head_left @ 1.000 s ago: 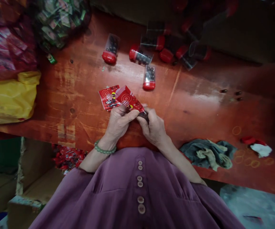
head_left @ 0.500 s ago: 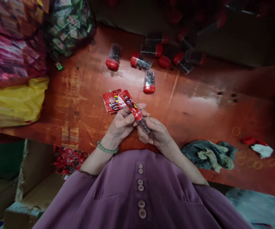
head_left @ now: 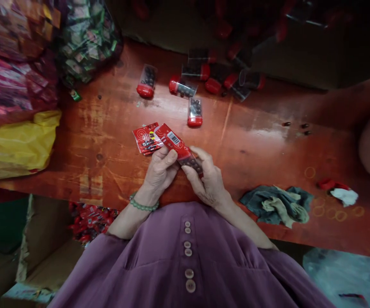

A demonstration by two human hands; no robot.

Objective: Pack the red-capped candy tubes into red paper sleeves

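Observation:
Between my two hands is a clear plastic box of dark balls (head_left: 190,162), with a red printed wrapper (head_left: 173,140) over its far part and a barcode facing up. My left hand (head_left: 163,169) pinches the wrapper's left side, thumb on top. From the right, my right hand (head_left: 206,177) grips the box's near end between thumb and fingers. Just beyond my left hand, a small stack of flat red printed wrappers (head_left: 144,139) lies on the wooden table (head_left: 114,158). A red-capped box of dark balls (head_left: 195,113) lies a little farther off.
More red-capped boxes (head_left: 185,87) lie along the back, near a dark carton. Bags of packets (head_left: 88,42) and a yellow bag (head_left: 18,141) fill the left. Dark cloth (head_left: 277,205), rubber bands (head_left: 332,213) and loose dark balls (head_left: 305,126) lie right. An open carton (head_left: 46,256) holds red packets below left.
The wrapped box has turned from its narrow edge to its broad face, so the barcode shows. My right hand has shifted its grip around the near end. The view has moved slightly.

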